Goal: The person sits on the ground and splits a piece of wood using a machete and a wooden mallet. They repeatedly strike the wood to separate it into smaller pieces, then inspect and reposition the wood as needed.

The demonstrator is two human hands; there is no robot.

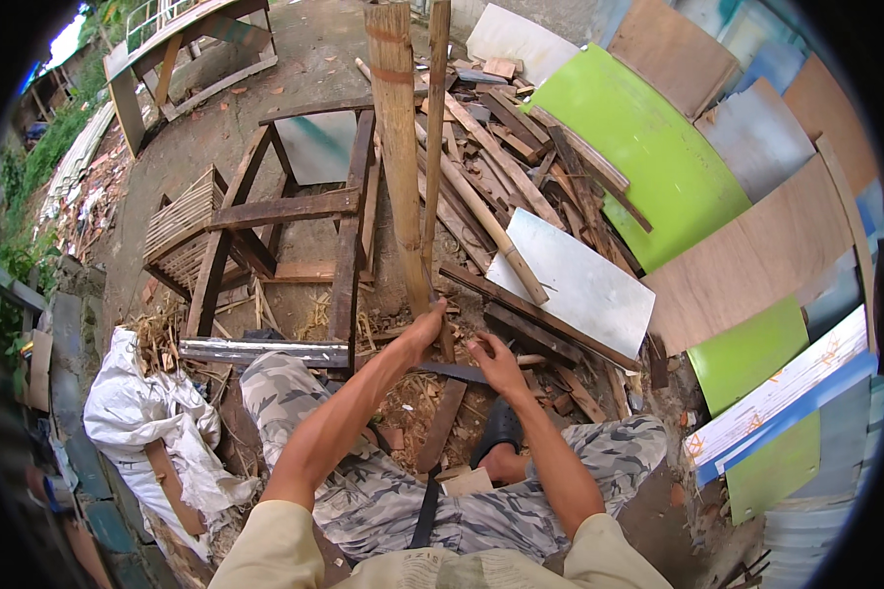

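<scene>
In front of me a thick bamboo pole (395, 128) stands upright, with a thin bamboo strip (436, 118) close along its right side. My left hand (426, 326) is closed at the lower end of the bamboo, where pole and strip come together. A little to the right, my right hand (496, 363) has loosely bent fingers, and nothing shows in them. Just below that hand lies a dark flat blade (450, 371), its right end hidden by the hand. Under the blade a narrow brown board (442, 427) points toward me.
A dark wooden frame (285, 208) stands left, beside a slatted wooden piece (182, 231). Scrap wood (521, 137) is heaped right, with a white panel (575, 285) on it. Green sheets (648, 147) and plywood (756, 255) lie beyond. A white sack (147, 402) sits at my left.
</scene>
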